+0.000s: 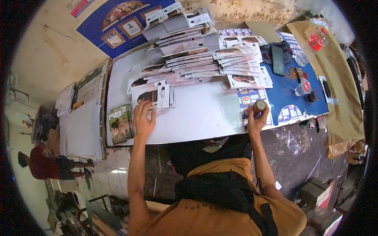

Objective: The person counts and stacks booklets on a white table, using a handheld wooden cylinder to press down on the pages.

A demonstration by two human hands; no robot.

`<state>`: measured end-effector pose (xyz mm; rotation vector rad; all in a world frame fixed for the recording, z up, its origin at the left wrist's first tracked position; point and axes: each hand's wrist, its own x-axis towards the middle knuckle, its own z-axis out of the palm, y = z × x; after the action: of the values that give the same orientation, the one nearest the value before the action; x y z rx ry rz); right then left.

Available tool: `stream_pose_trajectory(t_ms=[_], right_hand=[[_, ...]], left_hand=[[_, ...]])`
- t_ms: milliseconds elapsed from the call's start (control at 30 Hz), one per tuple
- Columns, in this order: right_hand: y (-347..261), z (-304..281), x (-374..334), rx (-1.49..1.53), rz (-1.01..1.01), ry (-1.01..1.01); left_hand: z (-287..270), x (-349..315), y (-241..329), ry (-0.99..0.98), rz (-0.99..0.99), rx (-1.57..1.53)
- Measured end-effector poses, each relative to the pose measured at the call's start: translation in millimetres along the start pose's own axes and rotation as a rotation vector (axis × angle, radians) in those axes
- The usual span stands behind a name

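My left hand (144,119) rests palm down at the near edge of a small stack of printed booklets (162,91), its fingers spread and lying on the top cover. That cover is white with a dark-haired picture. Green printed leaflets (120,125) lie fanned just left of this hand. At the table's front edge on the right, my right hand (258,120) is closed round a short brownish cylinder with a pale round top (259,105). Its exact kind cannot be made out. Below it lies a blue-and-white printed sheet (246,96).
Tall piles of booklets (193,65) fill the back of the white table (197,118). On the right are a phone (278,61), rubber bands (291,74), a plastic cup (303,87) and brown paper (338,98). A person (47,163) stands far left.
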<state>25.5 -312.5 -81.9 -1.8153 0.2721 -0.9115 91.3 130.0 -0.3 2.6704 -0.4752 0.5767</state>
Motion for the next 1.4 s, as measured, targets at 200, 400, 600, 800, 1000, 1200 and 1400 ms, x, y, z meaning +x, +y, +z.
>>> stream_pose_trajectory(t_ms=[200, 400, 600, 800, 1000, 1200, 1400], right_hand=[[0.6, 3.3, 1.8, 0.009, 0.081, 0.020], [-15.8, 14.1, 0.9, -0.001, 0.044, 0.021], [12.9, 13.5, -2.6, 0.269, 0.158, 0.036], [2.1, -15.5, 1.8, -0.037, -0.110, 0.215], [-75.1, -25.9, -4.8, 0.093, -0.302, -0.137], [-149.5, 41.4, -33.2, 0.351, -0.030, -1.083], [-121.6, 28.7, -53.4, 0.505, 0.333, -1.026]], left_hand=[[-8.2, -0.7, -16.5, 0.131, -0.069, -0.053], [-52.1, -56.9, -158.8, 0.415, -0.528, 0.485], [-134.1, -202.6, -304.1, 0.110, -0.489, 0.885], [-122.2, -140.3, -147.2, 0.332, -0.866, 0.397], [-156.8, -68.8, 10.7, 0.403, -0.838, -0.531], [-58.2, -53.6, 93.2, -0.006, -0.594, -0.990], [13.7, -51.5, 125.8, -0.198, -0.513, -1.297]])
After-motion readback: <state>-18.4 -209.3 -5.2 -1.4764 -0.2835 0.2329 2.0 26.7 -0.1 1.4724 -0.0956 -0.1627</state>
